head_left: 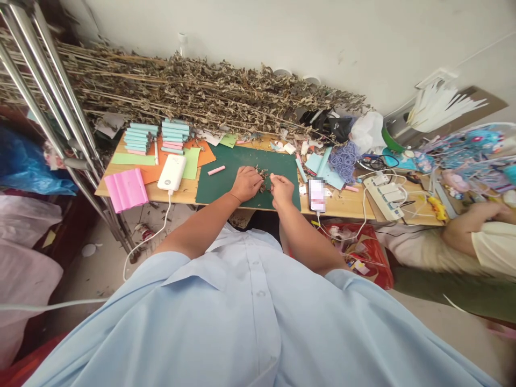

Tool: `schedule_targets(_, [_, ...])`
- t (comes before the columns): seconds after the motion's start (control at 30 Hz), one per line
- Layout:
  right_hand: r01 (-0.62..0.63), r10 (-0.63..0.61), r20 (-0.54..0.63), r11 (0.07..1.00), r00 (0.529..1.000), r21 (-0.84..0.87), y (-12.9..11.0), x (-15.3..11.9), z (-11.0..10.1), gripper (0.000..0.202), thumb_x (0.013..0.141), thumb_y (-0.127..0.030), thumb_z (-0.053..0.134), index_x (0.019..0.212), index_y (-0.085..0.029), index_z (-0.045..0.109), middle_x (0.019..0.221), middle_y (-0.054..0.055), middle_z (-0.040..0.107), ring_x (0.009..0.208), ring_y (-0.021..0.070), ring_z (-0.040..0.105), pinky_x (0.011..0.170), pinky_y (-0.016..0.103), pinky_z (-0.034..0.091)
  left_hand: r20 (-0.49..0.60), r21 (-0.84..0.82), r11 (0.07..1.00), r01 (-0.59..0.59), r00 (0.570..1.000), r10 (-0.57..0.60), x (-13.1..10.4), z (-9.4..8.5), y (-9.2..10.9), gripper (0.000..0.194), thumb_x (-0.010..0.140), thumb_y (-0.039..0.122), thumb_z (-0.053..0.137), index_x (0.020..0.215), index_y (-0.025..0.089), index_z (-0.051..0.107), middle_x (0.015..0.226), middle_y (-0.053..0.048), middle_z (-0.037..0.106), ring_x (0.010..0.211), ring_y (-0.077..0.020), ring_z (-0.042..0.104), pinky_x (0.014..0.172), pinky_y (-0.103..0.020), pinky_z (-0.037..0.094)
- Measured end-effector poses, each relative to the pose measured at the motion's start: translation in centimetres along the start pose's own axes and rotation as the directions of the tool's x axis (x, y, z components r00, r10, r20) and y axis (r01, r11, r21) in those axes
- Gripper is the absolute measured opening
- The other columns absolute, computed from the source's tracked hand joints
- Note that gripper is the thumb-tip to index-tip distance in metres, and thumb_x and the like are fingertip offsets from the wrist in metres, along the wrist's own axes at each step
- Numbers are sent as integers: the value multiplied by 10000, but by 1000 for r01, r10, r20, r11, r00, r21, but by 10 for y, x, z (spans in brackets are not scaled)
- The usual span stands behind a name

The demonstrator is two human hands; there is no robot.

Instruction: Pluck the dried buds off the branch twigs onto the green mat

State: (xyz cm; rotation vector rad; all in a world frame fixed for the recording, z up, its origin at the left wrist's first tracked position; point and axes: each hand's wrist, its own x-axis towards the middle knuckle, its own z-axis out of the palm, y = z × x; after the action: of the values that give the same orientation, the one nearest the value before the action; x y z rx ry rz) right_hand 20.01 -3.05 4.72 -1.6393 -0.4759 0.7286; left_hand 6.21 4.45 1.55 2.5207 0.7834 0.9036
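A small heap of dried leaves lies on the dark green cutting mat, between my two hands. My left hand is palm down with its fingers curled together over the left side of the leaves. On the other side, my right hand is closed, thumb and forefinger pinched at the edge of the heap. Whatever sits in that pinch is too small to make out. A pink paper roll lies on the mat left of my left hand.
Long bundles of dried stalks line the back. Blue paper rolls and a white power bank are left. A phone, purple yarn and a power strip are right. Another person's arm rests at far right.
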Motion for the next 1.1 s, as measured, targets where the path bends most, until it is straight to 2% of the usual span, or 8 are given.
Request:
schedule_targets(0.17, [142,-117,231,985,966,-96,-10,-22,-32,357,803,-570,782,818,-214,755,515,-42,574,450,105,422,460,246,322,-83,-35,988,152,984,-155,3,2,-3,276,1035,390,576,934,257,795,968,-107,758,1092,-310,602,1038,-538,400])
schedule_targets(0.27, [281,-138,498,933,856,-226,-1,-50,-51,216,827,-456,784,833,-241,808,590,-17,674,507,131,563,577,270,478,-107,-36,975,219,969,-221,4,3,-5,238,1023,344,595,979,256,812,945,-116,753,1064,-317,609,1016,-540,412])
schedule_targets(0.4, [391,-87,676,866,732,-311,22,-79,-63,138,826,-337,762,941,-311,835,839,-1,807,687,206,730,748,354,590,-90,-29,976,214,972,-216,4,4,-5,230,1005,268,589,1078,249,806,1007,-125,760,1121,-334,604,1021,-542,412])
schedule_targets(0.53, [599,-92,795,710,600,-370,30,-76,-66,174,837,-271,758,968,-342,848,1070,8,836,1030,266,777,989,404,575,-110,-25,981,191,975,-193,2,3,-3,265,993,239,557,1107,252,796,1135,-121,766,1173,-343,583,1033,-559,405])
schedule_targets(0.67, [625,-271,632,642,726,-444,14,-37,-58,202,967,-337,638,992,-298,834,1061,33,826,1017,247,750,992,386,554,-120,-25,984,176,977,-177,2,3,-3,300,1000,231,515,1083,242,803,1152,-135,764,1178,-344,582,1017,-567,413])
schedule_targets(0.8, [541,-337,430,621,838,-567,1,18,-36,214,925,-284,648,1041,-228,820,1102,81,795,1013,259,714,1003,404,540,-69,-4,986,166,984,-165,3,2,-3,314,1027,259,493,1067,234,803,1163,-137,761,1199,-340,576,1031,-560,409])
schedule_targets(0.93, [540,-276,474,565,836,-623,2,52,-16,271,900,-243,679,1137,-214,807,1111,92,764,1043,269,688,1022,419,526,-22,30,989,148,989,-147,3,3,-4,296,1040,299,513,1057,224,799,1172,-123,765,1217,-336,572,1054,-538,404])
schedule_targets(1.1, [559,-266,499,517,825,-648,7,58,-10,166,903,-231,676,991,-222,816,1091,92,744,1026,271,682,1007,420,526,-28,32,990,137,990,-136,2,5,-6,281,1024,262,535,1122,227,795,1198,-113,764,1221,-330,572,1055,-521,412])
